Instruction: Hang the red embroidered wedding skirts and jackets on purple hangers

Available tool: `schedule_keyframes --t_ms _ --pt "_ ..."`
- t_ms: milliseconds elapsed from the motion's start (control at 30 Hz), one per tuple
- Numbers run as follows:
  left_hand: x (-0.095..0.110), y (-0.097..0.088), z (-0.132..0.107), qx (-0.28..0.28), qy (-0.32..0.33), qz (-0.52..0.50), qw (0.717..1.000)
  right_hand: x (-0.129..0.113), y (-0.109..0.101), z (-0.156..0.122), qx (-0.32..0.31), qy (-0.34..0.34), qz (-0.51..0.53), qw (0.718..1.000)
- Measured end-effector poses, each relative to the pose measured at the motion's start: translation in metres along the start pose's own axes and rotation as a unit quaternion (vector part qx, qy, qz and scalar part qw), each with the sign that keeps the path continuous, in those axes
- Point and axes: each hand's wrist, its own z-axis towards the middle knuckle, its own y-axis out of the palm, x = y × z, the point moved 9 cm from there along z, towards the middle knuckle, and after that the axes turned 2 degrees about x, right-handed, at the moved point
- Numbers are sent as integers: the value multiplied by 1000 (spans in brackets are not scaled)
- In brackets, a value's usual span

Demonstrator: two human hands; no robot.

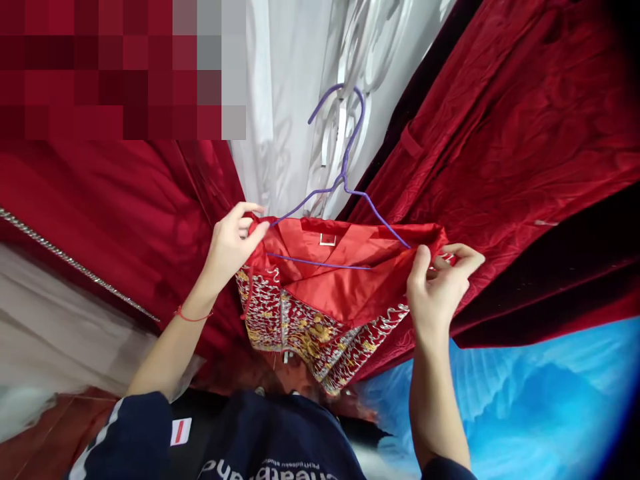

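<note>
Left hand [234, 241]: raised, fingers curled, top left edge of garment [330, 293] pinched between thumb and fingertips. Red string worn at wrist.
Right hand [440, 283]: raised, top right edge of garment pinched; thumb upright against cloth, other fingers folded behind it.
Garment: red, held spread between both hands at chest height, centre of view. Plain satin lining seen at open top, small white label at its upper middle. Gold and silver embroidery carried on outer face below, hem hanging toward torso.
Hanger [345, 180]: purple wire. Lower bar and both shoulders sat inside garment opening, right shoulder ending just beside right thumb. Hook sticks up above garment; whether it is caught on anything cannot be told.
Behind: white draped cloth [285, 100] directly above hanger. Dark red velvet drapes [525, 133] hung left and right of it.
Lower right: blue sheet [550, 400].
Lower edge: navy sleeves and top of wearer, white lettering seen.
Upper left: pixelated block.
</note>
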Motion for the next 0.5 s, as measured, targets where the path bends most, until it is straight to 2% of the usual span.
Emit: schedule_keyframes --t_ms 100,167,233,300,400,500 --pt "-6 -15 1 62 -19 -97 993 7 9 -8 -54 -40 121 990" --pt "-4 -23 0 83 -13 -111 990 8 22 -16 -126 -97 142 977" --pt "-2 -27 -1 84 -1 -106 991 11 39 -29 -207 -153 93 962" --pt "-1 -30 -2 73 6 -107 992 16 53 -41 -256 -186 6 949" --pt "-1 -31 -4 41 19 -113 993 12 60 -49 -233 -183 -88 951" --pt "6 -30 -10 9 52 -79 995 -13 57 -47 -158 -166 -143 963"
